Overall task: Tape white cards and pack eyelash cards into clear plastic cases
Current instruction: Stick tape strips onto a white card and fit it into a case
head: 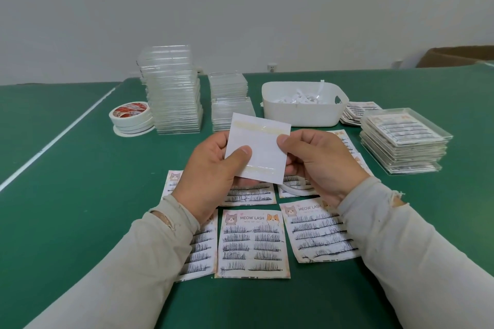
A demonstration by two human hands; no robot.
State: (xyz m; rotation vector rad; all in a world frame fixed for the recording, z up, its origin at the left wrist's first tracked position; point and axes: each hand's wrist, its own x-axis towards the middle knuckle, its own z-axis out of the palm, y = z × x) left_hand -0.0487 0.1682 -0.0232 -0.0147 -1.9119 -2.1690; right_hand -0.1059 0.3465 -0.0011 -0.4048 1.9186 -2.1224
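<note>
Left hand (211, 168) and right hand (318, 163) pinched one white card (258, 148) between thumbs and fingers, two tape strips on it. Beyond the fingertips: two stacks of empty clear cases (173, 93), one packed stack (403, 141). Below the fingers, at least six eyelash cards (252, 243) unpacked; task looked partway

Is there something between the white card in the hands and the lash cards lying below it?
Nothing visible. Both hands hold the white card above the lash cards, with only open air between.
</note>
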